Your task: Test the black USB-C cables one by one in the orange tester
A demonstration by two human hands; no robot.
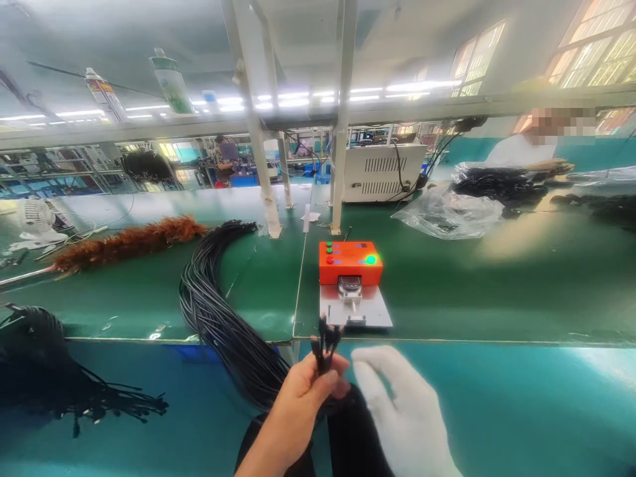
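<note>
Black cable ends (325, 354): sticking up in a small cluster, on nr side of orange box (348, 273), just short of its plate.
L hand (315, 391): bare, is gripping the ends btwn thumb & fingers, closing firmly round them.
R hand (397, 404): white-gloved, is hovering just R of the ends, nr side of box; thumb & fingers curving w/ a gap btwn, so grip is standing open.
Green table (447, 291): is carrying the box, whose green lamp (370, 260) is glowing at top R.
Metal plate (377, 311): is jutting from nr side of box, w/ small fixture (350, 289) sitting on it.
Thick cable bundle (213, 298): is lying L of box, curving over table edge & running down past L forearm; can't tell if held ends are belonging to it.
Dark bundle (34, 351): is showing far L of box, nr side, loose ends pointing R.
Brown duster (129, 242): is lying L of box, past thick bundle.
Vented case (380, 169): is standing behind box.
Clear bag (464, 218): is lying R of & beyond box, black cables (497, 185) heaping up beside it.
Co-worker (521, 152): wearing white top, is facing those cables, far R of box.
</note>
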